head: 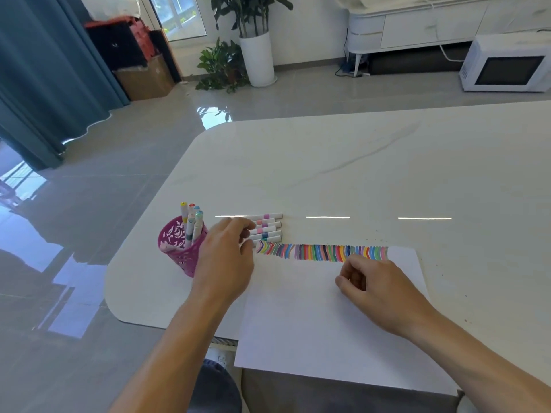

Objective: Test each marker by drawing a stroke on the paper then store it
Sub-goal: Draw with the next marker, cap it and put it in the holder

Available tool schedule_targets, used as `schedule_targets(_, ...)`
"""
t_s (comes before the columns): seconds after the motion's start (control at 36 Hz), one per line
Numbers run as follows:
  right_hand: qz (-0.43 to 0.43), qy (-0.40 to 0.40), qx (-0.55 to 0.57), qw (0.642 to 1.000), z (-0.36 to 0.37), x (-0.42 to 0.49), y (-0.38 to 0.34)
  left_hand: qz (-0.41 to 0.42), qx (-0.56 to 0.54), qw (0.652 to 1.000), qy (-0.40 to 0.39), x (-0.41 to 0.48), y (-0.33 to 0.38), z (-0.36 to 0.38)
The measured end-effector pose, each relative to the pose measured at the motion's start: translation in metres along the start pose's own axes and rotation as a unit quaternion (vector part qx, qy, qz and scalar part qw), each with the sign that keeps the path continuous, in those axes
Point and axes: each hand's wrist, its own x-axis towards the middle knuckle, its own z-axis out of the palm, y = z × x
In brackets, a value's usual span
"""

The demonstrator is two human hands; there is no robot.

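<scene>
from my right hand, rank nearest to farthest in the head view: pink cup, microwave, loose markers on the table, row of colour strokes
1. colour strokes, on the paper just beyond the right hand.
2. loose markers, farther left, at the left hand fingers.
3. pink cup, farthest left, near the table edge.
4. microwave, on the floor across the room.

No text or label can be read.
</scene>
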Motion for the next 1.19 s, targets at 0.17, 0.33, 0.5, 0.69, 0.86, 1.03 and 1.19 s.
schedule_targets(0.17, 0.026, -0.008, -0.027, 0.999, -0.004, 0.001, 0.006, -0.007, 0.056, 0.994, -0.095, 0.006, -0.009, 0.032)
schedule_targets(0.33, 0.047, -0.017, -0.015, 0.999, -0.004, 0.001, 0.011, -0.005, 0.102, 0.991, -0.089, 0.009, -0.028, 0.052)
schedule_targets(0.5, 0.054, -0.017, -0.013, 0.998, -0.006, 0.000, 0.013, -0.003, 0.128, 0.989, -0.069, 0.010, -0.032, 0.059)
schedule_targets(0.69, 0.068, -0.015, -0.008, 0.998, -0.012, -0.002, 0.016, -0.007, 0.177, 0.982, -0.065, 0.012, -0.029, 0.062)
schedule_targets(0.86, 0.073, -0.017, -0.002, 0.997, -0.015, -0.005, 0.017, -0.009, 0.178, 0.983, -0.036, 0.015, -0.025, 0.063)
schedule_targets(1.03, 0.075, -0.016, 0.000, 0.997, -0.014, -0.004, 0.017, -0.025, 0.120, 0.992, -0.018, 0.018, -0.018, 0.059)
schedule_targets(1.19, 0.073, -0.015, 0.001, 0.997, -0.013, -0.003, 0.017, -0.033, 0.007, 0.999, 0.022, 0.021, 0.001, 0.051)
